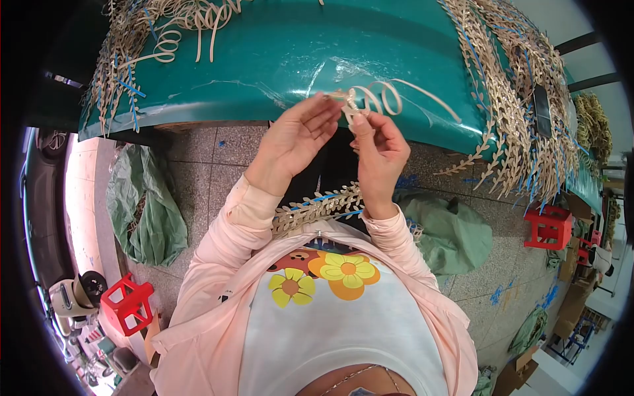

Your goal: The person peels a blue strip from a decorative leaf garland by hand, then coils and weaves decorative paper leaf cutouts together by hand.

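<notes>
A narrow cream strip, curled into loose loops, is held up at the front edge of the green-covered table. My right hand is closed, pinching the strip between thumb and forefinger. My left hand is beside it, its thumb and forefinger meeting at the strip's bunched end and the other fingers bent. The detail between the fingertips is too small to make out. Across my lap, below both hands, lies a braided leaf-shaped garland in beige with blue strips.
Leafy beige garlands hang over the table's right side, with a dark flat object on them. More garlands and curled strips lie at left. Green sacks and red stools stand on the floor.
</notes>
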Demonstrator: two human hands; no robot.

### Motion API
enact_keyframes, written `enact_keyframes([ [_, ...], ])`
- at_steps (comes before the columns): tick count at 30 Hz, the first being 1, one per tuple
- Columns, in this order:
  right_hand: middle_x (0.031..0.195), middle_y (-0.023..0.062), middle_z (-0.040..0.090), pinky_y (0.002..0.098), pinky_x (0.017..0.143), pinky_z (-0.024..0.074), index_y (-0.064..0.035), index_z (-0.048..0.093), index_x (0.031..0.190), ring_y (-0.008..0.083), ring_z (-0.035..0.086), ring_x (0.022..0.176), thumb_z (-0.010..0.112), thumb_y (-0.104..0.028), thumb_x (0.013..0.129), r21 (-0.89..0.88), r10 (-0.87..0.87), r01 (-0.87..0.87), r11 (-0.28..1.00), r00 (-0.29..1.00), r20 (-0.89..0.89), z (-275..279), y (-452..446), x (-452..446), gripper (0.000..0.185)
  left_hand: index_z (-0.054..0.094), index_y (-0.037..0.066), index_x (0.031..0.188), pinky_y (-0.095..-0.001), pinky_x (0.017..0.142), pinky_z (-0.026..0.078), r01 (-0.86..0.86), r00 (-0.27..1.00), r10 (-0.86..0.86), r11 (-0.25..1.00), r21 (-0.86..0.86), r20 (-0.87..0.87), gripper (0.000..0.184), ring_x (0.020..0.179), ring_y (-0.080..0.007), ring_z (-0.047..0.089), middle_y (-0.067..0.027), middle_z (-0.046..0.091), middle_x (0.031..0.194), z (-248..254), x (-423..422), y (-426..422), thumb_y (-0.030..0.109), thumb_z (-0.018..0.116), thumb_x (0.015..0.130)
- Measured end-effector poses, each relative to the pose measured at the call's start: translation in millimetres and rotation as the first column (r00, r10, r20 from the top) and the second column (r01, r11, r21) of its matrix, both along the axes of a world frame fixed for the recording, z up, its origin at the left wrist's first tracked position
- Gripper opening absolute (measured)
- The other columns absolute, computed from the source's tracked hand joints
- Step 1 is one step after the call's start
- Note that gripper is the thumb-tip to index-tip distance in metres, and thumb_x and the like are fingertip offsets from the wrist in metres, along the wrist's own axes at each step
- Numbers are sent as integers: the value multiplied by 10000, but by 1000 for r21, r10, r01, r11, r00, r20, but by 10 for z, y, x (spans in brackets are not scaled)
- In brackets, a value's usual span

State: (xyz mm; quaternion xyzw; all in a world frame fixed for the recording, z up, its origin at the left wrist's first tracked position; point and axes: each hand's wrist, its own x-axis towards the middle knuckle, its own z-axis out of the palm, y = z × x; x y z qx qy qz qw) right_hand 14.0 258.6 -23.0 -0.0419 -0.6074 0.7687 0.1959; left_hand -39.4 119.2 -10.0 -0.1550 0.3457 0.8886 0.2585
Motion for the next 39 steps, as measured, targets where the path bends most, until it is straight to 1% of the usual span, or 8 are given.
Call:
enact_keyframes([
  [5,869,-6,682,166,598,433,2,691,1035,16,565,712,696,-115,923,-13,117,-117,993,993,-9,-70,-173,48,163,625,-1,1165,-318,939,491,-119,993,118,958,261,23,301,1116,-189,617,-117,664,1174,203,-15,26,225,617,966],
  [13,904,15,665,171,616,440,20,679,1019,31,564,733,684,-60,919,242,3,39,970,986,-169,-48,-130,88,129,555,-15,1292,-344,1008,459,262,941,-232,960,98,-248,383,1153,-193,596,-138,646,1223,277,56,23,229,564,997],
  [21,898,22,673,177,610,462,14,674,1038,43,588,738,688,-99,928,96,-37,47,994,994,-105,-83,-100,129,159,605,31,1264,-322,945,478,47,938,-62,998,-51,-341,340,1076,-175,615,-103,675,1150,66,8,-24,234,580,992],
  [24,885,22,685,178,598,466,7,677,1040,37,587,719,687,-120,932,-2,55,-55,998,996,-74,-45,-98,135,167,711,29,1088,-316,733,474,-336,747,-65,822,-460,-662,249,918,-119,614,-67,713,1034,34,-185,-163,233,631,968],
  [26,884,24,689,176,595,464,5,679,1039,32,583,710,689,-124,931,-34,79,-81,996,995,-59,-70,-128,137,169,689,-11,1096,-331,676,457,-924,283,-555,60,-377,-782,284,832,-128,599,-88,704,935,141,-230,-195,236,629,969],
  [29,880,27,693,173,590,461,2,682,1036,28,579,700,692,-128,930,-92,87,-90,992,996,-36,-58,-212,144,168,675,-38,1077,-319,676,456,-890,411,-403,19,-456,-818,332,784,-132,587,-101,680,840,51,-177,-58,272,624,970],
  [35,899,31,692,172,586,459,4,685,1039,41,605,725,698,-129,925,-52,25,-28,998,998,-53,-58,-98,130,176,673,4,1092,-289,776,451,-224,878,-74,809,-543,-472,592,809,-143,583,-59,680,918,121,-198,-319,533,418,1017],
  [39,905,37,689,170,595,475,12,683,1062,47,619,733,695,-110,924,72,-11,18,997,995,-94,-77,-95,83,185,702,17,1049,-288,891,463,28,900,-214,898,-439,-380,507,960,-154,649,-80,712,993,404,55,-123,483,510,991],
])
